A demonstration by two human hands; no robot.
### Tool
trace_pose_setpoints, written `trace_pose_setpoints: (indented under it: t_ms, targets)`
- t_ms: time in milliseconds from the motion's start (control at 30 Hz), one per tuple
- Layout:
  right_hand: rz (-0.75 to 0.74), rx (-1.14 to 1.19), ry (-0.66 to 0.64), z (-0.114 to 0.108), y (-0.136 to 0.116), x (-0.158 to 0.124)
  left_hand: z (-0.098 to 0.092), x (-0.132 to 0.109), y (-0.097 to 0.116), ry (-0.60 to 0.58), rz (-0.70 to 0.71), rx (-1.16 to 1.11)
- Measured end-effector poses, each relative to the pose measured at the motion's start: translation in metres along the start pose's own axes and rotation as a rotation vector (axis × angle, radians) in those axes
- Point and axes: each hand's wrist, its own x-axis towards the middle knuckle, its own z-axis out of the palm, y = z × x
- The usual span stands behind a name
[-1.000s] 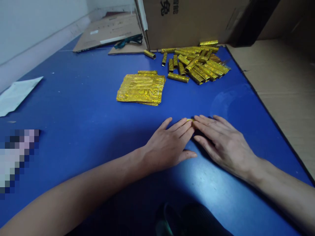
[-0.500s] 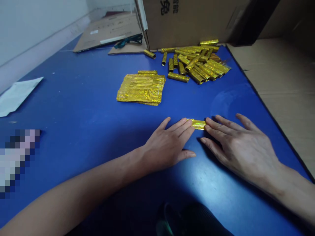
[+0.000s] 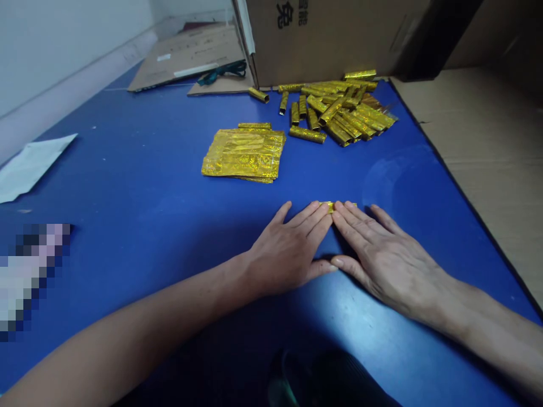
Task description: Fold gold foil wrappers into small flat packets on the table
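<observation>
A narrow folded strip of gold foil paper lies flat on the blue table, mostly covered by my fingers. My left hand rests on its left part with the fingers stretched out. On its right part lie the fingertips of my right hand, also stretched out and flat. The tips of my two thumbs meet on the tabletop below the strip. Farther back sits a stack of flat gold foil sheets, with one narrow piece at its far edge.
Several rolled gold foil tubes are heaped at the back right, against a large cardboard box. Flat cardboard and a dark teal cord-like item lie at the back left. A pale sheet is at the left.
My right hand has slid left along the strip until its fingers and thumb meet the left hand. More of the strip is now covered. My left hand has barely moved.
</observation>
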Motion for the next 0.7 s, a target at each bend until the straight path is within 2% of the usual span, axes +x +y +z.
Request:
trace_pose_setpoints:
  t_ms: [367,467,567,633,700]
  targets:
    - [0.018,-0.048,0.006,-0.009,0.014,-0.003,-0.003,0.002,-0.005,-0.016,0.015,0.0]
    - [0.079,-0.051,0.022,-0.014,0.016,-0.003,-0.004,0.001,-0.005,-0.011,0.018,0.011]
    - [0.145,-0.048,0.099,-0.016,0.015,-0.003,-0.004,0.001,-0.004,-0.01,0.02,0.013]
    - [0.097,-0.031,0.117,-0.014,0.01,-0.002,-0.003,0.001,-0.004,-0.008,0.023,0.011]
    - [0.016,-0.004,0.067,-0.008,0.005,0.0,-0.003,0.001,-0.003,-0.002,0.02,0.007]
